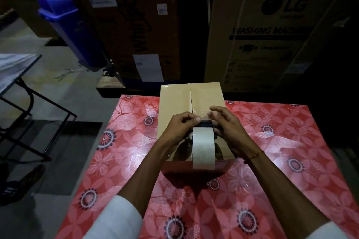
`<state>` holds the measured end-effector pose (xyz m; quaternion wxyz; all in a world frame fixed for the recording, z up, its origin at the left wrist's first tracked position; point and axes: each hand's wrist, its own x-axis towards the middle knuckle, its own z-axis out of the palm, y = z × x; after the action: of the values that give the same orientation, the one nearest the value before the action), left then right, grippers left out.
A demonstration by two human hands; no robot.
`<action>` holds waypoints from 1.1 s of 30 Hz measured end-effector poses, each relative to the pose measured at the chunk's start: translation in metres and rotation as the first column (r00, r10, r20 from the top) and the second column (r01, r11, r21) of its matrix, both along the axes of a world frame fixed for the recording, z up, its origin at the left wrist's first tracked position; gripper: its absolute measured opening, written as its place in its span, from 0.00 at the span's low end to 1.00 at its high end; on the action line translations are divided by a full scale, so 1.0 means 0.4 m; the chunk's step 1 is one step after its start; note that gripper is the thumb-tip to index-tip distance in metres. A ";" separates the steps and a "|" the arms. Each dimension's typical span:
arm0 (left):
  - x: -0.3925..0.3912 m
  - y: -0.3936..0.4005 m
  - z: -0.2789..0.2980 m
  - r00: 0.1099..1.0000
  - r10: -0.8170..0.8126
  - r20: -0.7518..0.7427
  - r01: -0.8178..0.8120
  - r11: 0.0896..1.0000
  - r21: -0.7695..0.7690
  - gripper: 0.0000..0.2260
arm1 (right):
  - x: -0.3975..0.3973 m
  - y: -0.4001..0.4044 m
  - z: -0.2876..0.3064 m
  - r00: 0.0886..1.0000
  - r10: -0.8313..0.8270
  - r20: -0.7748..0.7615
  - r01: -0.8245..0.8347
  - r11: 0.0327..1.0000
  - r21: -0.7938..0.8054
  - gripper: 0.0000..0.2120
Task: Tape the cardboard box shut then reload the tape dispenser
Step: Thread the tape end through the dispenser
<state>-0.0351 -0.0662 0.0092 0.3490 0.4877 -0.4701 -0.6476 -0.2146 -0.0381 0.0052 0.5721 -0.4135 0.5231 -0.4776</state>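
1. Cardboard box sitting at the far middle of the red floral tabletop, flaps folded down, centre seam open and bare along its far stretch.
2. Tape dispenser held over the near half of the box, pale tape roll facing up toward the camera, dark front edge aimed along the seam.
3. Left hand closed in a narrow pinch at the dispenser's front, thumb and forefinger apparently nipping the clear tape end; hard to confirm, film nearly invisible.
4. Right hand on the box's right side, lower fingers seemingly steadying the dispenser body, upper fingers loosely spread just above the tape end; exact grip hidden behind the roll.
5. Likely reason for the pose: freeing and squaring the tape end over the seam before pressing down, so first contact lands centred.
6. Judged early in the job: sealing barely begun, reloading not yet started.
7. Glossy patterned tabletop beneath the box, catching glare, probably slippery under a push.
8. Beyond the box, tall appliance cartons in deep gloom; left of the box, a blue bin leaning, a folding table, grey concrete floor.
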 end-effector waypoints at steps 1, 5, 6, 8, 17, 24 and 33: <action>-0.001 0.002 0.001 1.000 0.016 -0.015 -0.016 1.000 0.013 0.05 | -0.001 0.009 -0.005 0.999 -0.028 0.022 0.028 0.999 0.019 0.14; -0.006 0.017 0.000 0.990 0.101 -0.098 -0.100 0.995 0.023 0.03 | 0.005 0.057 -0.033 0.999 -0.050 0.020 0.049 0.996 0.072 0.14; -0.007 0.019 0.000 0.984 0.127 -0.126 -0.126 0.992 0.020 0.06 | 0.010 0.065 -0.039 0.999 -0.042 -0.005 0.043 0.997 0.072 0.13; -0.012 0.025 0.003 0.972 0.161 -0.169 -0.156 0.987 0.045 0.11 | 0.017 0.074 -0.044 0.998 -0.029 -0.061 0.032 0.999 0.044 0.14; -0.049 0.061 0.038 0.951 0.286 -0.113 -0.263 0.947 0.185 0.10 | 0.040 0.102 -0.021 0.994 -0.089 0.059 0.089 0.996 0.007 0.11; -0.053 0.071 0.076 0.958 0.250 -0.139 -0.224 0.958 0.179 0.04 | 0.048 0.144 0.000 0.994 -0.099 0.042 0.103 0.990 -0.097 0.09; -0.078 0.124 0.126 0.929 0.111 -0.353 -0.066 0.989 0.135 0.07 | 0.052 0.237 -0.023 0.959 -0.024 0.284 0.032 0.999 -0.025 0.23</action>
<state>-0.0662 -0.0165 0.0595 0.4276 0.4021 -0.3358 -0.7367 -0.1940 0.0566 -0.0039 0.6283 -0.3416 0.4346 -0.5474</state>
